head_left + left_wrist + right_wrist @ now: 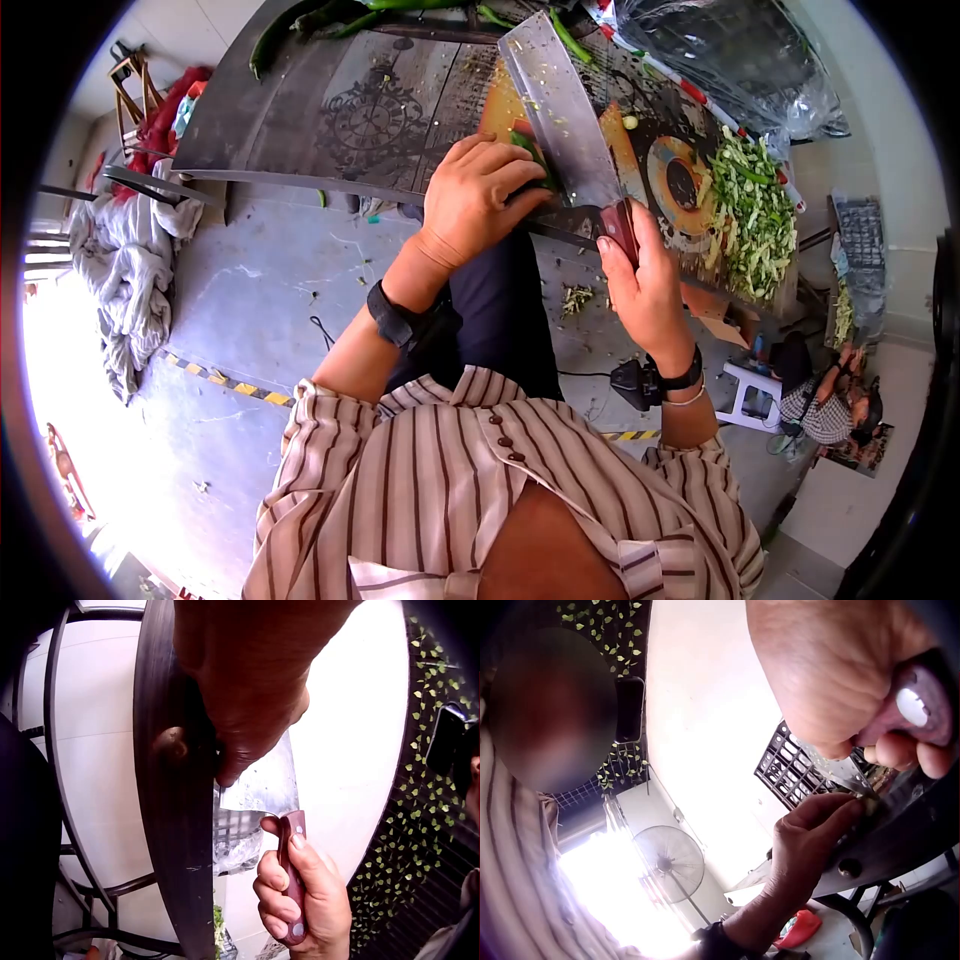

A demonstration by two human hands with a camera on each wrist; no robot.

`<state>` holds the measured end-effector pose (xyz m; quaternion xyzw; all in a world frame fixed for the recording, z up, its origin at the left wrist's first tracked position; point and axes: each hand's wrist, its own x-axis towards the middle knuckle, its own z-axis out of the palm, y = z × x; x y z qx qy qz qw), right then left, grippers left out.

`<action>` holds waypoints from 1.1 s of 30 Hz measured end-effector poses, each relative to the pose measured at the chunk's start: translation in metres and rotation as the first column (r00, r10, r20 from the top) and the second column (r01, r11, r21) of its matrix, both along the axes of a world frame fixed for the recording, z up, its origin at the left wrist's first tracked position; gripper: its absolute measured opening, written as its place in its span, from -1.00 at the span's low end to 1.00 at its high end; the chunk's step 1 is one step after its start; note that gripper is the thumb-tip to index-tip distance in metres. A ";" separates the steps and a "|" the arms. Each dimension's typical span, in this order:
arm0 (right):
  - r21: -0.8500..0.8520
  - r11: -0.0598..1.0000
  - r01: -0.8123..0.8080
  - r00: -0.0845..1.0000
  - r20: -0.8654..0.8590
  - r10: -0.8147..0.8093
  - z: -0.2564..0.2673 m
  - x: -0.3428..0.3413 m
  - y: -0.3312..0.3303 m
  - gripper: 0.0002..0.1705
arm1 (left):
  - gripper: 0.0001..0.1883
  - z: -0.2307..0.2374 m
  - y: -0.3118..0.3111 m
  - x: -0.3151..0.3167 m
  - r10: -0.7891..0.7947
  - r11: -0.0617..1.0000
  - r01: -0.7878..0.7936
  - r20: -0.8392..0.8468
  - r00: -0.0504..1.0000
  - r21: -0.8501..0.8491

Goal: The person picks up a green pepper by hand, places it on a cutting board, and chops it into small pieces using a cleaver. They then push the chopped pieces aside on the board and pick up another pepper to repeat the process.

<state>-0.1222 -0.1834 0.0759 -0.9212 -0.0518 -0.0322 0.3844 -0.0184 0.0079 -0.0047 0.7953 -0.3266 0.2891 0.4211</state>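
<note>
My right hand (645, 285) grips the dark red wooden handle (294, 881) of a cleaver. Its broad steel blade (562, 110) points away from me over the table, specked with green bits. Beside the blade, my left hand (482, 195) holds a green chili pepper (527, 147) at the table's near edge, fingers bent over it; most of the pepper is hidden under the hand. In the right wrist view, the left hand (810, 840) pinches a small green piece close to the blade. A heap of chopped green pepper (755, 225) lies on the right of the table.
Whole long green peppers (285, 30) lie along the table's (285, 125) far left side. A black plastic bag (725, 60) sits at the far right. Chopped bits (577, 298) are scattered on the floor. Another person (830, 400) is low at the right.
</note>
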 end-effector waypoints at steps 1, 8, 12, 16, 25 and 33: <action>0.008 1.000 0.002 1.000 -0.014 -0.002 0.000 0.001 0.000 -0.52 | -0.79 0.000 0.000 0.000 0.000 1.000 0.000 0.005 1.000 -0.006; 0.077 0.995 0.067 0.981 -0.186 -0.052 0.009 0.005 -0.002 -0.53 | -0.79 -0.002 0.000 0.000 0.009 1.000 -0.009 -0.005 1.000 0.005; 0.064 0.998 0.014 0.990 -0.141 -0.005 0.010 0.010 -0.006 -0.54 | -0.78 -0.002 0.000 0.000 0.002 1.000 -0.002 -0.011 1.000 0.000; 0.039 0.999 0.019 0.985 -0.170 -0.012 0.010 0.014 -0.005 -0.56 | -0.79 0.000 -0.001 -0.001 0.004 1.000 -0.004 -0.014 1.000 -0.005; -0.039 0.991 -0.126 0.977 -0.178 0.117 0.026 0.044 0.004 -0.63 | -0.79 -0.001 -0.002 0.000 0.019 1.000 -0.019 0.009 1.000 -0.024; -0.014 0.981 -0.196 0.981 0.002 0.196 0.006 0.086 0.016 -0.71 | -0.79 0.001 0.001 0.000 0.006 1.000 -0.007 0.036 0.999 0.016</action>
